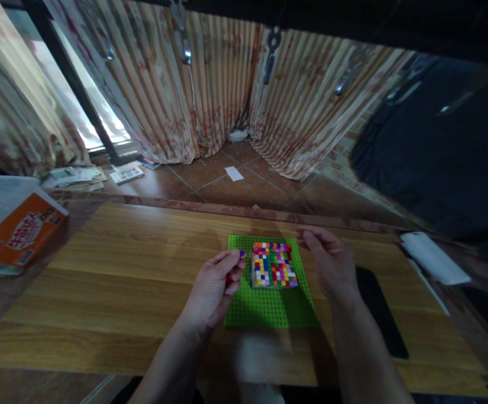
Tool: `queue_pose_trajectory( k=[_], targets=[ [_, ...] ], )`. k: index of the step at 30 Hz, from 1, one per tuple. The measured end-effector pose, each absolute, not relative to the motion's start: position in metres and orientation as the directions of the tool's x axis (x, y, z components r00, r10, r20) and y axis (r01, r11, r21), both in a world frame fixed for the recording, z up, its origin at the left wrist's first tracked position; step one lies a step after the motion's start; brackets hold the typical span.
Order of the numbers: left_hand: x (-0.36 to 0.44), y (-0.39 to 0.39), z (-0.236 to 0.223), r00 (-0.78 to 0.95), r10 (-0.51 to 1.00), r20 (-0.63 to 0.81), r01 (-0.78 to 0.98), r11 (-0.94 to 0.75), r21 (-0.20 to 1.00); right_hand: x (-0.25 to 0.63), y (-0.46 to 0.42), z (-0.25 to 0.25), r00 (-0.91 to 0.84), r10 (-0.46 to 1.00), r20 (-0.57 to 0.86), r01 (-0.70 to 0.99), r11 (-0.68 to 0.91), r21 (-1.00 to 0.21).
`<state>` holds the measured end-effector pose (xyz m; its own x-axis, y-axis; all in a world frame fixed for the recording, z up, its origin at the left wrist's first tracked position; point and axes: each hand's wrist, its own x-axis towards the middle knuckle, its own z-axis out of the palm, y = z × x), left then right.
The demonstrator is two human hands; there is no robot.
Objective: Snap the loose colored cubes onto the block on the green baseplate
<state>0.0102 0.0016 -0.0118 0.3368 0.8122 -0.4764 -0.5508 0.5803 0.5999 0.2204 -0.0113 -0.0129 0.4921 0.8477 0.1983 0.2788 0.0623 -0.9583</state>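
A green studded baseplate (277,311) lies on the wooden table, with a block of many small coloured building bricks (274,265) standing on it. My left hand (216,283) is at the block's left side. Its thumb and index finger pinch a small purple brick (242,253), and a bit of red shows among the curled fingers below. To the right of the block, my right hand (332,261) hovers above the plate's far right corner. Its thumb and fingers are drawn together; what they hold, if anything, is too blurred to make out.
On the wooden table (142,269), a dark flat object (381,314) lies right of my right forearm. Beyond the right end is a white object (435,258). A clear plastic box with an orange label (20,235) stands left. Striped curtains (222,84) hang behind.
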Motion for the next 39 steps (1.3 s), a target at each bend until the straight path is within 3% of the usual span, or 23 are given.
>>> queue_pose_trajectory(
  k=[3,6,9,13,21,33,39],
  targets=[
    [0.011,0.0,-0.012,0.347,0.813,-0.467,-0.548,0.58,0.603,0.207,-0.015,-0.006,0.453,0.84,0.3,0.351,0.141,-0.926],
    [0.011,-0.001,-0.012,0.365,0.812,-0.455,-0.545,0.583,0.603,0.188,-0.019,-0.003,0.25,0.901,0.354,0.392,0.24,-0.888],
    [0.011,-0.001,-0.011,0.388,0.808,-0.443,-0.543,0.589,0.599,0.172,-0.022,-0.001,0.072,0.933,0.352,0.412,0.294,-0.862],
    [0.009,-0.002,-0.01,0.423,0.803,-0.42,-0.541,0.596,0.594,0.159,-0.021,0.0,-0.017,0.947,0.32,0.451,0.293,-0.843],
    [0.008,-0.003,-0.008,0.448,0.796,-0.407,-0.542,0.604,0.584,0.155,-0.022,-0.001,-0.061,0.94,0.334,0.465,0.323,-0.824],
    [0.008,-0.004,-0.009,0.457,0.794,-0.401,-0.535,0.606,0.589,0.154,-0.023,-0.005,0.025,0.931,0.365,0.437,0.318,-0.841],
    [0.007,-0.005,-0.009,0.504,0.77,-0.391,-0.526,0.633,0.568,0.154,-0.022,-0.004,-0.048,0.905,0.422,0.549,0.377,-0.746]
  ],
)
